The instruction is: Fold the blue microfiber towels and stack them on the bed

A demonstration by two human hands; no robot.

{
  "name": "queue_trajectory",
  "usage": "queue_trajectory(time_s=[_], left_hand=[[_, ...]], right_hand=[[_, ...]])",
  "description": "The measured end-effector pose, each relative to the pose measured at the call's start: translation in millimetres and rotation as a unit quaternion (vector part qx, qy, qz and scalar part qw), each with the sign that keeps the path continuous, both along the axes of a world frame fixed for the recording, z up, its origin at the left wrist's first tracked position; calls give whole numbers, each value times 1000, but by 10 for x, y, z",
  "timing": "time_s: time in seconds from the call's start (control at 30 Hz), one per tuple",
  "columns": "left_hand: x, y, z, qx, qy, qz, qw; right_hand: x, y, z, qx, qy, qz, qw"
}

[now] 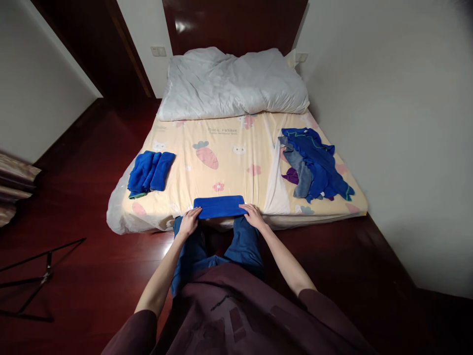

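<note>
Dark red shirt [236, 315] is closest. Left hand [189, 222] and right hand [252, 216] touch the two ends of a flat blue cloth [219, 206] at the near edge of the bed [236, 172] — I can't tell if they pinch it. Best to keep both ends even and smooth it softly. Folded blue cloths [158, 170] sit left — a messy pile [318, 165], right.

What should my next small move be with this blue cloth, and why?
Probably fold the blue cloth once more, bringing the left hand's end over toward the right hand. It lies flat as a long strip with a hand at each end, while the folded bundles to its left look shorter and more compact.
</note>
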State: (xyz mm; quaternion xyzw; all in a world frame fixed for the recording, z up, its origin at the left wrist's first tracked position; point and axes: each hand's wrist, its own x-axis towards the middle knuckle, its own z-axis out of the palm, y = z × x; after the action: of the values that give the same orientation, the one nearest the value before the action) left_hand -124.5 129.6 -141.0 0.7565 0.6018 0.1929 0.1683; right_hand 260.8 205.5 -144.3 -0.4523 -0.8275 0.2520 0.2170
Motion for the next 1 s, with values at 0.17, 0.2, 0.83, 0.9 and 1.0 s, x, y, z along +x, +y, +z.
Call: queue_trajectory(time_s=[0.17,0.2,0.83,0.9,1.0], left_hand=[[-123,132,24,-46,-160,41,985],[-133,143,33,-55,-185,60,979],[-85,518,41,-97,-210,260,938],[-74,531,43,-98,-198,261,940],[-59,546,47,-98,-185,263,942]], right_hand=[[-77,169,-32,-82,94,-94,988],[-97,187,-50,-103,124,-121,979],[-346,395,-112,-125,147,-252,948],[-347,403,-111,-113,135,-257,950],[-350,407,-85,-96,115,-260,954]])
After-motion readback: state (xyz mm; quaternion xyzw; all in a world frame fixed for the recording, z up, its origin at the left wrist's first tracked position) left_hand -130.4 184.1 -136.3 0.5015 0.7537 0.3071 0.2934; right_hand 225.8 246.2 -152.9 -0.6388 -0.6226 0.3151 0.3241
